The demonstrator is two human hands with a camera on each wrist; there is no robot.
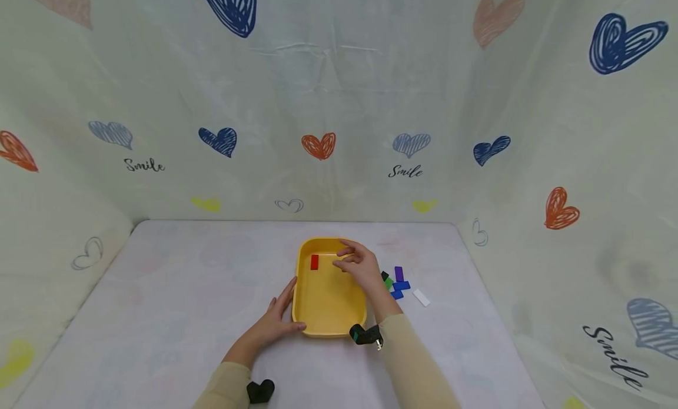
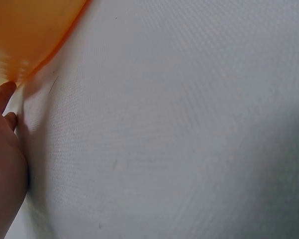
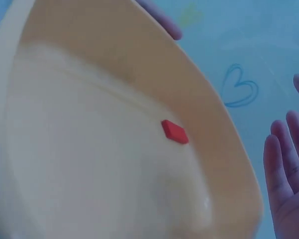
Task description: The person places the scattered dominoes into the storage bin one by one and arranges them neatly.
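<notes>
I judge it barely begun: one flat red block (image 1: pixel 315 262) lies far left in the yellow plastic tray (image 1: pixel 329 306); flat blue, green, purple and white blocks (image 1: pixel 401 285) lie outside, right. Left hand (image 1: pixel 269 325) touches the tray, fingers spread; right hand (image 1: pixel 362 269) hovers above, spread, seemingly empty.

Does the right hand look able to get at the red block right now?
Probably yes: in the head view, the right hand appears above the yellow tray, right of the red block, with no object visible between them.
</notes>
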